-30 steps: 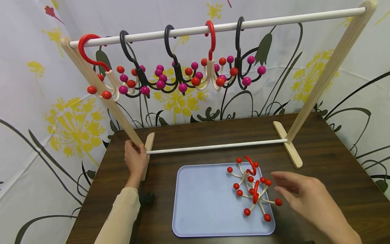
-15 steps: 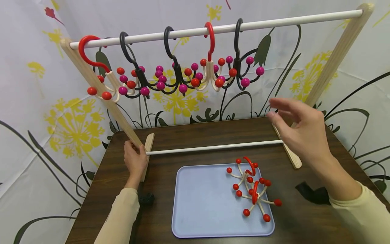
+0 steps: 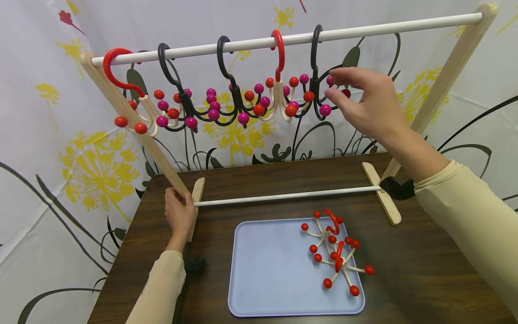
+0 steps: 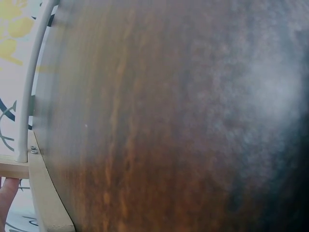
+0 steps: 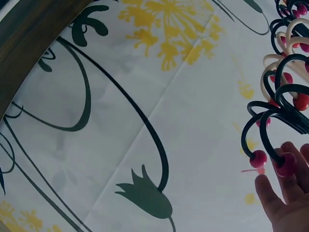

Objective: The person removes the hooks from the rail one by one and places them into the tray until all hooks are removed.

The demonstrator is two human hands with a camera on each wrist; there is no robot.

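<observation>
In the head view my left hand [image 3: 180, 218] grips the foot of the rack's left wooden post [image 3: 159, 162]. At the edge of the left wrist view one finger [image 4: 7, 195] lies against the wood. My right hand [image 3: 370, 103] is raised beside the rightmost black hook hanger [image 3: 314, 85], thumb and fingers apart. Its fingers overlap that hanger's magenta-tipped prongs; in the right wrist view the fingertips are close to two magenta balls [image 5: 286, 164], and contact is hard to tell. Several hangers, including a cream one with a red hook [image 3: 279, 58], hang from the white rod [image 3: 376, 30].
Cream hangers with red hooks and red balls [image 3: 340, 256] lie on the right side of a pale blue tray [image 3: 263, 270]. A lower white bar [image 3: 287, 196] joins the rack's feet on the brown table [image 3: 429, 265]. A flowered curtain hangs behind.
My right hand has risen from beside the tray, up and then left to the rightmost black hanger. The left hand has stayed on the post; the hangers look unmoved.
</observation>
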